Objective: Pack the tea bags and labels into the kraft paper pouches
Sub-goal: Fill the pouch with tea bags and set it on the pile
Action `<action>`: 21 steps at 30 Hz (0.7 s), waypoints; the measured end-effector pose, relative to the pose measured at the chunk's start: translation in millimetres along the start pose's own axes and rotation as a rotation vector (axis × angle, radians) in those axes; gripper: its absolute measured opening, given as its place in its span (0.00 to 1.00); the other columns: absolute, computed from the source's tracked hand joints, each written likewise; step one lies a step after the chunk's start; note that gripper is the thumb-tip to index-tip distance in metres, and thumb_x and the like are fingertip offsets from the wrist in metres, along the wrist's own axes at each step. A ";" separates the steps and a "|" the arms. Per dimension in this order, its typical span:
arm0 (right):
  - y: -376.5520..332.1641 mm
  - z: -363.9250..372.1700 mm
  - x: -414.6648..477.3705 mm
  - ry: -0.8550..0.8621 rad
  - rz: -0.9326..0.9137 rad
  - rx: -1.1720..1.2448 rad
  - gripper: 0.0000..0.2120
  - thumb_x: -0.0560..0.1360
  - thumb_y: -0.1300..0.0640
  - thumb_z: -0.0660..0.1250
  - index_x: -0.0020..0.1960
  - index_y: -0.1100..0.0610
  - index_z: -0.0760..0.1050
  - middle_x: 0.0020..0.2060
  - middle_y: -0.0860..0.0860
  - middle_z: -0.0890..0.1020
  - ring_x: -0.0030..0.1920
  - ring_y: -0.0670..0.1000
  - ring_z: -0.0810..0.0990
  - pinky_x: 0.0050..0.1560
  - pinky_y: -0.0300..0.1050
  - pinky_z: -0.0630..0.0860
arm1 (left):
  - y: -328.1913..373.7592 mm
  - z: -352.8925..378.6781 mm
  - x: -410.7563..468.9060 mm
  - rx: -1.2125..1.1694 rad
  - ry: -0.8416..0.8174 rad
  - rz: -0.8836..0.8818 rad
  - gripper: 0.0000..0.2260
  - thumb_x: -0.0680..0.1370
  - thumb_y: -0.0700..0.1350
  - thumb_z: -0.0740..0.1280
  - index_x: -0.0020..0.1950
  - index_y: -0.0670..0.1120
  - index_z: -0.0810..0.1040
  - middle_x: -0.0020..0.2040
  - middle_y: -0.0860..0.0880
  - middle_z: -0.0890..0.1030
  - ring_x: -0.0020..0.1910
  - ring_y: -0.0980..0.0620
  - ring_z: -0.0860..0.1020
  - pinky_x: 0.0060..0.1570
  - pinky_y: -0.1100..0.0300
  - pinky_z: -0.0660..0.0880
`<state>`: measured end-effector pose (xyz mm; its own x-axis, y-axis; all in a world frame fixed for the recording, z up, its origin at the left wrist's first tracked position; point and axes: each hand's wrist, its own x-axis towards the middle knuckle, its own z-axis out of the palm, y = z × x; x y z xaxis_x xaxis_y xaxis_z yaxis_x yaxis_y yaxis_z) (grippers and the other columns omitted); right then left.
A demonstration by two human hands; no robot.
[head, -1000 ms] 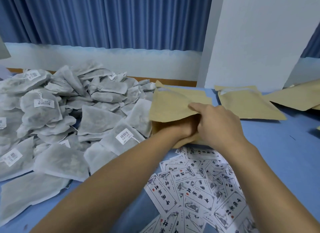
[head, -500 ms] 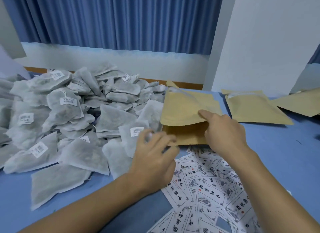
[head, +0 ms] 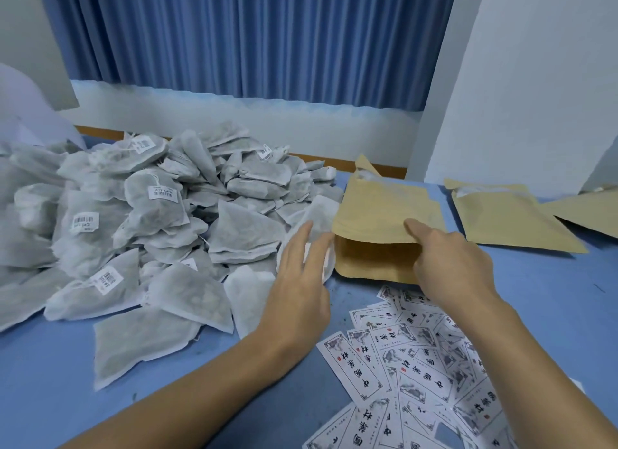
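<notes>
The task seems to be at an early stage. A big heap of tea bags [head: 150, 214] lies on the left of the blue table [head: 551, 298], and many labels [head: 418, 365] are spread in front. The right hand [head: 448, 258] pinches the upper lip of a brown pouch [head: 384, 207] and holds its mouth open; I cannot see what is inside. The left hand [head: 301, 281], fingers straight and holding nothing, reaches over a tea bag [head: 319, 214] just beside that mouth. More pouches [head: 501, 214] lie flat on the right; I cannot tell if they are filled.
</notes>
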<state>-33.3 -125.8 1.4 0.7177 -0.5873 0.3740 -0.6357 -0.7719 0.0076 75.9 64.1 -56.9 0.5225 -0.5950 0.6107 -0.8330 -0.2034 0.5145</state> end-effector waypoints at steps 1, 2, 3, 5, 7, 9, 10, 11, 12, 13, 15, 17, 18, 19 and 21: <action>0.6 -0.4 0.1 0.002 0.005 0.007 0.28 0.72 0.66 0.57 0.68 0.45 0.67 0.34 0.52 0.74 0.32 0.55 0.71 0.28 0.43 0.62 | 1.3 -2.5 1.7 -0.029 0.072 0.086 0.34 0.71 0.27 0.64 0.73 0.50 0.64 0.79 0.44 0.57 0.79 0.46 0.57 0.70 0.60 0.65; 1.3 -0.6 0.3 0.005 0.010 0.014 0.28 0.72 0.66 0.58 0.68 0.45 0.68 0.34 0.52 0.74 0.32 0.55 0.71 0.28 0.43 0.62 | 2.0 -4.2 2.9 -0.052 0.144 0.184 0.31 0.70 0.26 0.65 0.70 0.46 0.67 0.76 0.41 0.62 0.77 0.44 0.62 0.71 0.58 0.65; 1.7 -1.0 0.3 0.005 0.016 0.020 0.28 0.72 0.66 0.58 0.68 0.45 0.68 0.34 0.52 0.74 0.33 0.55 0.72 0.28 0.43 0.63 | 2.7 -4.9 3.2 -0.071 0.200 0.283 0.28 0.70 0.24 0.66 0.67 0.44 0.69 0.74 0.38 0.65 0.75 0.43 0.65 0.70 0.57 0.67; 1.9 -2.2 0.8 0.001 0.026 0.032 0.28 0.72 0.66 0.58 0.68 0.45 0.68 0.34 0.53 0.73 0.35 0.57 0.73 0.29 0.44 0.64 | 4.5 -4.6 2.2 -0.086 0.238 0.454 0.23 0.70 0.23 0.66 0.63 0.40 0.74 0.71 0.34 0.68 0.73 0.40 0.68 0.68 0.54 0.69; 1.6 -3.8 1.0 -0.002 0.034 0.047 0.27 0.72 0.65 0.59 0.68 0.46 0.69 0.34 0.53 0.72 0.37 0.60 0.74 0.30 0.45 0.66 | 6.6 -3.0 2.3 -0.051 0.204 0.574 0.18 0.73 0.23 0.64 0.60 0.35 0.79 0.70 0.33 0.70 0.73 0.38 0.68 0.69 0.47 0.69; 1.9 -5.0 0.6 0.004 0.028 0.062 0.27 0.72 0.65 0.59 0.67 0.47 0.70 0.34 0.52 0.72 0.37 0.60 0.74 0.31 0.46 0.66 | 7.6 0.8 1.8 -0.027 0.123 0.644 0.15 0.75 0.25 0.63 0.60 0.33 0.80 0.70 0.33 0.71 0.73 0.37 0.69 0.68 0.41 0.69; 2.0 -5.5 0.4 0.008 0.021 0.067 0.26 0.72 0.65 0.59 0.67 0.47 0.70 0.34 0.52 0.72 0.37 0.60 0.74 0.30 0.46 0.66 | 8.0 2.8 1.5 -0.006 0.090 0.663 0.15 0.76 0.26 0.64 0.61 0.33 0.80 0.70 0.34 0.72 0.73 0.38 0.69 0.68 0.38 0.69; 1.8 -5.7 0.1 0.012 0.015 0.071 0.25 0.72 0.65 0.60 0.67 0.47 0.70 0.33 0.52 0.72 0.36 0.59 0.73 0.30 0.46 0.66 | 8.1 5.4 0.6 0.039 0.057 0.665 0.16 0.76 0.26 0.65 0.62 0.34 0.80 0.70 0.36 0.73 0.73 0.41 0.70 0.68 0.36 0.67; 1.5 -5.6 -0.1 0.017 0.011 0.075 0.25 0.72 0.65 0.60 0.66 0.47 0.70 0.33 0.52 0.72 0.35 0.59 0.73 0.30 0.46 0.66 | 7.9 8.3 -0.6 0.107 0.011 0.641 0.18 0.75 0.26 0.67 0.64 0.37 0.80 0.71 0.40 0.74 0.74 0.44 0.69 0.69 0.33 0.64; 1.2 -5.4 -0.1 0.020 0.013 0.081 0.26 0.72 0.65 0.59 0.66 0.47 0.70 0.33 0.52 0.72 0.35 0.59 0.73 0.30 0.45 0.66 | 7.5 11.1 -2.0 0.195 -0.055 0.590 0.22 0.74 0.27 0.69 0.67 0.41 0.78 0.72 0.44 0.73 0.75 0.49 0.68 0.69 0.30 0.61; 1.2 -4.6 0.1 0.022 0.019 0.092 0.27 0.71 0.65 0.58 0.67 0.46 0.71 0.33 0.52 0.72 0.34 0.59 0.73 0.30 0.45 0.67 | 7.5 12.9 -3.8 0.410 -0.173 0.424 0.28 0.75 0.33 0.69 0.72 0.50 0.71 0.76 0.53 0.67 0.76 0.56 0.63 0.69 0.28 0.56; 1.7 -3.9 0.5 0.014 0.021 0.104 0.28 0.71 0.65 0.58 0.67 0.45 0.71 0.34 0.52 0.74 0.34 0.58 0.73 0.29 0.45 0.67 | 7.9 8.5 -3.4 0.597 -0.191 0.266 0.26 0.78 0.40 0.68 0.73 0.55 0.67 0.76 0.57 0.63 0.74 0.58 0.64 0.68 0.28 0.55; 1.9 -3.8 0.6 0.008 0.024 0.114 0.28 0.71 0.65 0.58 0.67 0.45 0.71 0.34 0.52 0.74 0.35 0.58 0.74 0.30 0.45 0.68 | 8.2 5.9 -3.2 0.647 -0.181 0.208 0.24 0.78 0.43 0.67 0.73 0.55 0.66 0.76 0.57 0.64 0.72 0.57 0.66 0.67 0.29 0.57; 1.5 -3.7 0.5 0.001 0.028 0.123 0.28 0.71 0.66 0.58 0.67 0.45 0.71 0.35 0.52 0.74 0.36 0.59 0.75 0.31 0.46 0.69 | 9.2 3.0 -3.2 0.675 -0.174 0.166 0.23 0.79 0.45 0.65 0.73 0.54 0.66 0.74 0.57 0.66 0.69 0.55 0.69 0.65 0.32 0.60; 0.3 -2.8 -0.2 0.000 0.025 0.122 0.28 0.71 0.66 0.58 0.67 0.45 0.71 0.34 0.52 0.73 0.37 0.60 0.75 0.31 0.46 0.68 | 13.1 -0.8 -6.1 0.720 -0.169 0.142 0.23 0.77 0.47 0.65 0.72 0.53 0.66 0.72 0.55 0.69 0.63 0.52 0.73 0.57 0.41 0.63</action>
<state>-34.4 -125.2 3.9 0.7018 -0.6071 0.3727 -0.6144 -0.7806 -0.1144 62.0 65.6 -53.5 0.4143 -0.7529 0.5114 -0.8335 -0.5395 -0.1189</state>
